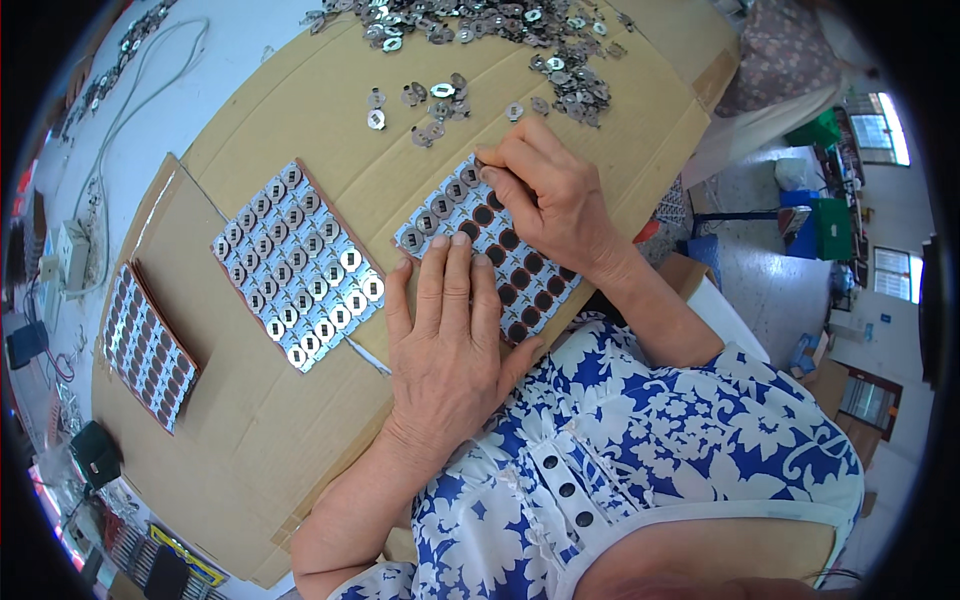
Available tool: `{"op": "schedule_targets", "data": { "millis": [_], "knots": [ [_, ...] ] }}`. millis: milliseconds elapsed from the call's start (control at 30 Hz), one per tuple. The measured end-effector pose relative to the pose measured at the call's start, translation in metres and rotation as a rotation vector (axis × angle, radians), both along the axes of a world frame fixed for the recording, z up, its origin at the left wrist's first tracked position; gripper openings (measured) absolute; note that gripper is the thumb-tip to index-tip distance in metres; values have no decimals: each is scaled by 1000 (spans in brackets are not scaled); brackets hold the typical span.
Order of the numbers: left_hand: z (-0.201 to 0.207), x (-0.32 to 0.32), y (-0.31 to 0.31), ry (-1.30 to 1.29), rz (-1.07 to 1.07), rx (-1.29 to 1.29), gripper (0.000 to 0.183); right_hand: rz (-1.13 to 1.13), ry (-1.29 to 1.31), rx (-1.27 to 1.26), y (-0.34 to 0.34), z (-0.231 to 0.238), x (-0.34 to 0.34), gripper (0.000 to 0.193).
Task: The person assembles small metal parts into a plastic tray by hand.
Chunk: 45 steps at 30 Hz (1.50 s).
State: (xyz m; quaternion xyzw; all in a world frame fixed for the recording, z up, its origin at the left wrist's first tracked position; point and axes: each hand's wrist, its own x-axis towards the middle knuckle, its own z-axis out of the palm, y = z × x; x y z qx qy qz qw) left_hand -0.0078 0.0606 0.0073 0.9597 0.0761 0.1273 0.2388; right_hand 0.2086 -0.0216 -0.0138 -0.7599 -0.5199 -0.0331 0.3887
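Observation:
A light-blue panel (pixel 543 264) with rows of round spots lies on cardboard in front of me. Grey metal discs (pixel 441 206) sit along its far-left row, while most other spots show dark circles. My left hand (pixel 444 340) lies flat, fingers stretched out, its fingertips on the panel's left part. At the panel's far corner my right hand (pixel 553 195) pinches thumb and forefinger at a small round metal piece (pixel 479 165), mostly covered by the fingertips. Left of my hands lies a second panel (pixel 297 262), its spots covered with silvery metal discs.
Loose metal pieces (pixel 583 88) are heaped along the far side of the cardboard (pixel 290 110), with a smaller cluster (pixel 436 105) nearer. A stack of dark-spotted panels (pixel 148 350) rests at the left. Beyond it are a cable (pixel 105 150) and a white socket box (pixel 72 255).

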Motion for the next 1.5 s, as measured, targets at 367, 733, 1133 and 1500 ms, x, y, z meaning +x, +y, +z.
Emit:
{"op": "schedule_targets", "data": {
  "millis": [367, 733, 1133, 1500],
  "knots": [
    [2, 1, 2, -19, 2, 13, 89, -191, 15, -26, -8, 7, 56, 22],
    [-9, -1, 2, -63, -3, 17, 91, -119, 273, -135, -6, 9, 47, 19],
    [-14, -7, -5, -139, -61, 60, 65, -67, 151, -105, -25, 3, 38, 31],
    [-18, -10, -11, -215, -116, 113, 50, 453, 386, -125, -9, 43, -12, 23]
  ]
}}
